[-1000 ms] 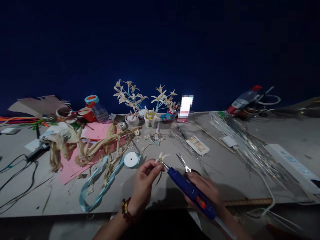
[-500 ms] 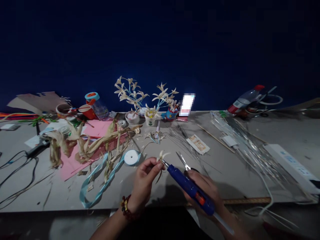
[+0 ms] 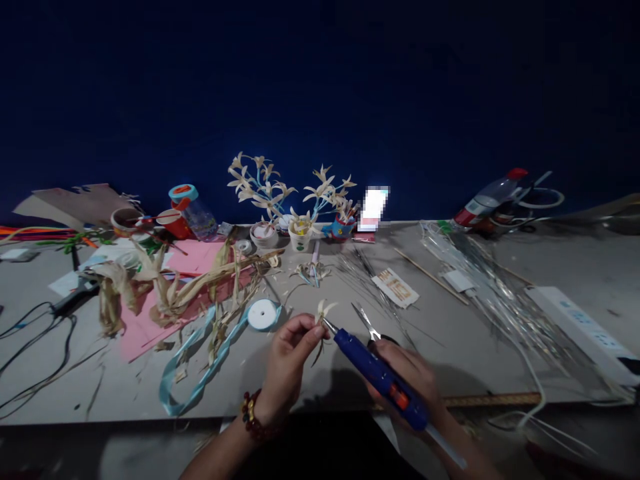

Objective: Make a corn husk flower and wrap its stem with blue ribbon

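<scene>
Between thumb and fingers, my left hand (image 3: 293, 350) pinches a small pale flower (image 3: 325, 311) that looks made of dried husk. My right hand (image 3: 407, 373) is wrapped round a blue hot glue gun (image 3: 377, 375), a clear glue stick poking out of its rear. The gun's metal nozzle touches or nearly touches the flower's base. Just beyond my right hand lies a pair of scissors (image 3: 369, 323), its handles partly hidden by the fingers. A spool of light blue ribbon (image 3: 262, 314) lies left of the flower.
Dried corn husks (image 3: 170, 293) lie on pink paper (image 3: 145, 327) at left. Finished flower sprays (image 3: 260, 187) stand in cups at the back. Thin wires (image 3: 495, 293), a power strip (image 3: 585, 327) and a tilted bottle (image 3: 490, 200) are at right. A lit phone (image 3: 374, 208) stands behind.
Almost nothing differs. Both hands, the flower and the glue gun hold nearly the same position; the view has shifted very slightly.
</scene>
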`<state>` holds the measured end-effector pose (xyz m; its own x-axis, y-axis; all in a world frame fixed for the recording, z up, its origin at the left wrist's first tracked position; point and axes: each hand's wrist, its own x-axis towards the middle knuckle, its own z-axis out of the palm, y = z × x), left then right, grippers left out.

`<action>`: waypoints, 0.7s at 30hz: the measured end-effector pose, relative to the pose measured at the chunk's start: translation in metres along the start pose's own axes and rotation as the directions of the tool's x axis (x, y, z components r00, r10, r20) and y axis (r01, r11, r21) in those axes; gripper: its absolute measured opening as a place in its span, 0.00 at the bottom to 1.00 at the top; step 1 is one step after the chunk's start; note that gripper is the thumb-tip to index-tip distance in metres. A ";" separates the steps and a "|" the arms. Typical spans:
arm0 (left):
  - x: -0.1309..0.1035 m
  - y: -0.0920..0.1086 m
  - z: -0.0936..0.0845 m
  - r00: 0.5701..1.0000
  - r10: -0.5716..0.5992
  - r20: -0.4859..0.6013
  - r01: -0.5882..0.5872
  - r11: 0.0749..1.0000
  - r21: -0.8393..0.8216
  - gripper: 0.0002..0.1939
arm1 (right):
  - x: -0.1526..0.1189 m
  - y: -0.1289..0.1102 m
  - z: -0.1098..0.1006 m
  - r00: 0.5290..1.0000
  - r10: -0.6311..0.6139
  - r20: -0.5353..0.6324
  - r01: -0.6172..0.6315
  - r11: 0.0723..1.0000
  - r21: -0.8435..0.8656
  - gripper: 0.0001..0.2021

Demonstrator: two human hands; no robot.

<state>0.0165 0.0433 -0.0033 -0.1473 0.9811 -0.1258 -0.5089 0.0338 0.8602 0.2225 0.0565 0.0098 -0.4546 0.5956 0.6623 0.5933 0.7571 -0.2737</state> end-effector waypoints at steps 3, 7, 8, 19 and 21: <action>0.000 0.001 0.000 1.000 -0.004 -0.006 0.004 1.000 -0.013 0.08 | -0.003 0.001 0.000 1.000 -0.009 0.001 0.009 1.000 -0.006 0.11; 0.000 0.002 0.001 1.000 -0.008 -0.002 0.008 1.000 -0.025 0.08 | -0.007 0.003 0.001 1.000 -0.012 -0.011 0.011 1.000 -0.011 0.12; 0.000 0.002 0.001 1.000 -0.008 0.003 0.008 1.000 -0.028 0.08 | -0.007 0.004 0.002 1.000 -0.015 -0.010 0.015 1.000 -0.019 0.12; 0.000 0.003 -0.001 1.000 -0.010 0.006 0.010 1.000 -0.003 0.08 | -0.006 0.001 0.004 1.000 -0.017 -0.024 0.017 1.000 -0.021 0.08; 0.000 0.003 0.000 1.000 -0.020 -0.001 0.020 1.000 0.001 0.09 | -0.006 0.001 0.003 1.000 -0.012 -0.011 0.011 0.999 -0.032 0.08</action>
<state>0.0145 0.0436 -0.0006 -0.1378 0.9800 -0.1435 -0.5106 0.0539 0.8581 0.2237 0.0549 0.0035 -0.4542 0.5837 0.6731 0.6087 0.7550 -0.2440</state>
